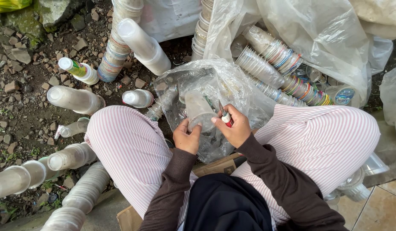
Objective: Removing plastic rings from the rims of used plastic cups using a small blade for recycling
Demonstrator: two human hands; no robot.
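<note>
I sit with my knees apart in pink striped trousers. My left hand (187, 137) grips the rim of a clear plastic cup (198, 110), held upside down over an open clear plastic bag (215, 81) between my legs. My right hand (233, 126) holds a small red-handled cutter (225, 116) with its blade up, the thumb pressed against the cup's rim. Both hands touch the same cup.
Tall stacks of nested clear cups (74, 99) stand and lie on the stony ground at left. More stacks with coloured rims (287, 72) lie in a large plastic sack (326, 34) at upper right. Flattened cardboard (129, 217) lies under me; tiles (377, 209) at lower right.
</note>
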